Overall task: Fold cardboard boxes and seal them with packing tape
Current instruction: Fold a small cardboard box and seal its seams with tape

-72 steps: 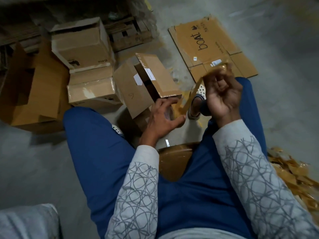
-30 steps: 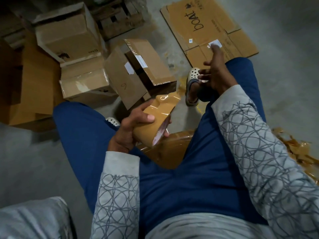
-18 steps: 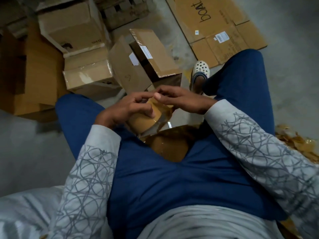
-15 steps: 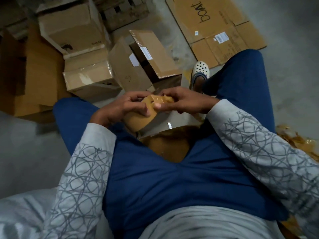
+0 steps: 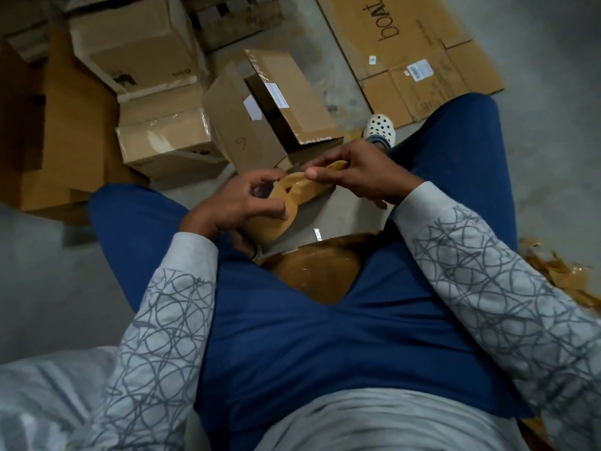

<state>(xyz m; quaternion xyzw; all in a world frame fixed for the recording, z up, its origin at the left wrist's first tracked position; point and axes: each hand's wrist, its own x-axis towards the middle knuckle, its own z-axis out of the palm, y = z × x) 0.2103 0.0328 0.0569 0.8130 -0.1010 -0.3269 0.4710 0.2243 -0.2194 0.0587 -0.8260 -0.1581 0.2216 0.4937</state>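
- The person sits over a concrete floor [image 5: 48, 288] with knees apart. Both forearms, in grey patterned sleeves, reach forward and meet just above the frame's centre.
- The left hand [image 5: 234, 203] comes in from 7 o'clock and grips the tape roll [image 5: 276, 222]. Its thumb lies across the roll's brown outer face and its fingers curl over the upper rim toward the core.
- The roll is held off the floor between the knees, tilted so that its broad side faces up toward the camera.
- The right hand [image 5: 361, 174] comes in from 4 o'clock, back of the hand upward. It pinches the free end of the tape [image 5: 325, 167] between thumb and forefinger, with the other fingers curled behind.
- The short strip runs from the roll toward 2 o'clock into that pinch and looks wrinkled.
- At 12 o'clock from the hands an open box [image 5: 276, 102] lies tilted with its flaps spread and a white label on one flap.
- A taped box [image 5: 166, 141] sits at 10 o'clock, touching the open one, with a larger box [image 5: 136, 37] beyond it at 11 o'clock.
- A flattened carton [image 5: 416, 50] printed "boat" lies flat at 1 o'clock.
- A white perforated shoe [image 5: 379, 126] shows just beyond the right hand.
- At 6 o'clock from the hands, between the thighs, is a glossy brown taped surface [image 5: 312, 271]; what it belongs to is unclear.
- Crumpled tape scraps [image 5: 559, 278] lie at 4 o'clock by the right edge.
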